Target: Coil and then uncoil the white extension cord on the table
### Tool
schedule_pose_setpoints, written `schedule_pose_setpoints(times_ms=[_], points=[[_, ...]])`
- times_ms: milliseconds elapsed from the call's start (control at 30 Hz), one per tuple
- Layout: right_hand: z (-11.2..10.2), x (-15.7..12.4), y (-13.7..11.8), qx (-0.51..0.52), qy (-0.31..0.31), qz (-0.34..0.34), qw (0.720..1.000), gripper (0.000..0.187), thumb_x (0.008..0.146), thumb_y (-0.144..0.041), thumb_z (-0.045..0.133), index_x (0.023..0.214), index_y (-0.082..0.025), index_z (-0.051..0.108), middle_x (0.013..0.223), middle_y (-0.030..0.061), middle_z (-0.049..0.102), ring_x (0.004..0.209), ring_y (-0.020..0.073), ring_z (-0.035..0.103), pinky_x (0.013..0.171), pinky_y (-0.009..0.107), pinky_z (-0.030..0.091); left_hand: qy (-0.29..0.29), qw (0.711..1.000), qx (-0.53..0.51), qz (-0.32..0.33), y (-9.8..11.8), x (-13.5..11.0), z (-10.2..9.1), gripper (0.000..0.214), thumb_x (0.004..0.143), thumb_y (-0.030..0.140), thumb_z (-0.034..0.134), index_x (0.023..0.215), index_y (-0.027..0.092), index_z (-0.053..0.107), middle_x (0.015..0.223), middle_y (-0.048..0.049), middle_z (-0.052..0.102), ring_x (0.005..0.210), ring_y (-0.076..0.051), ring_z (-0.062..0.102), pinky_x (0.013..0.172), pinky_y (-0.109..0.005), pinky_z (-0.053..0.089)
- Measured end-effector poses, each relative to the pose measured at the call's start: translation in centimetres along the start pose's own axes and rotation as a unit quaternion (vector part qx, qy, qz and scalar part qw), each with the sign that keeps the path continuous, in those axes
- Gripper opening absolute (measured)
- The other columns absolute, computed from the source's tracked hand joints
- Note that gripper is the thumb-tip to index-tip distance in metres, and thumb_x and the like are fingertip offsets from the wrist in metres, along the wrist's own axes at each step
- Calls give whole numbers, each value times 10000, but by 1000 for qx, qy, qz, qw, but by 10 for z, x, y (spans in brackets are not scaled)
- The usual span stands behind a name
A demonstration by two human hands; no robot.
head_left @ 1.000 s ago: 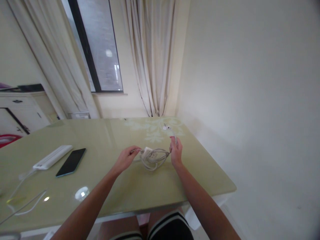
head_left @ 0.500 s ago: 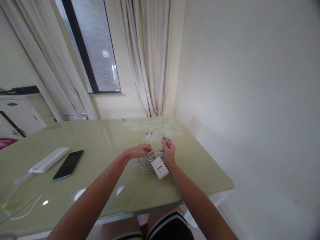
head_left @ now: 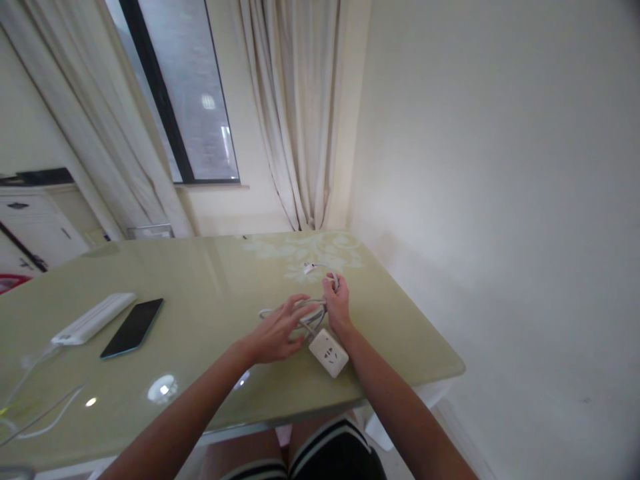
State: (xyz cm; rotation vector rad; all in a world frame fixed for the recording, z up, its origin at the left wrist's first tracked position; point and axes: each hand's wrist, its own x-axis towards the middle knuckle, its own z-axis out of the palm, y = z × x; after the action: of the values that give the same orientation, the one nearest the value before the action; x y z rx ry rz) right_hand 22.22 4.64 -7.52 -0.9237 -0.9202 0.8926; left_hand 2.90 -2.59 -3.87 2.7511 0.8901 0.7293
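On the far left of the green glass table (head_left: pixel 210 280), a long white power strip (head_left: pixel 94 318) and a dark phone (head_left: pixel 132 327) lie side by side, well apart from the work, with thin white leads (head_left: pixel 45 413) trailing toward the near edge. Toward the middle, the left hand (head_left: pixel 277 331) rests with fingers spread flat across the looped grey-white cable (head_left: pixel 310 315), pinning the coil to the glass rather than gripping it. Just right of it, the square white socket block (head_left: pixel 329 353) lies face up on the table, touching the coil's near side. The right hand (head_left: pixel 338 303) is closed around the gathered strands at the coil's far side; beyond its fingers the free end with the small plug (head_left: pixel 309 268) curves onto the printed pattern. Sound practice, as a judgement: keep the loops equal and stacked, press lightly with the flat palm so none springs loose, feed the free end without twisting it, and let the socket block sit clear of the turns.
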Motion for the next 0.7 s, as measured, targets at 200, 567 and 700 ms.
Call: schedule_pose_setpoints(times_ms=[200,567,700], points=[[-1,0,-3,8,-7,10,1000,366,877,-552,679,1003,-227,567,620,-102,386,491,87,330,443,217,267,17,996,88,-14,-16,-1,13,192,947,175,654,1060,266,781,1495,-108,529,1156,-250,650,1005,-431,564],[-18,27,-3,109,137,49,983,327,978,-578,491,940,-253,469,573,-128,335,412,77,288,387,203,232,543,738,-328,-229,-44,-7,14,345,1009,536,555,878,220,595,836,-19,670,902,-191,712,1016,-451,553],[-20,24,-9,123,132,6,984,357,958,-608,533,943,-265,435,569,-135,341,416,75,285,393,195,244,565,660,-422,-260,-61,1,-3,419,912,632,653,958,237,525,728,54,532,656,-125,582,739,-308,575]])
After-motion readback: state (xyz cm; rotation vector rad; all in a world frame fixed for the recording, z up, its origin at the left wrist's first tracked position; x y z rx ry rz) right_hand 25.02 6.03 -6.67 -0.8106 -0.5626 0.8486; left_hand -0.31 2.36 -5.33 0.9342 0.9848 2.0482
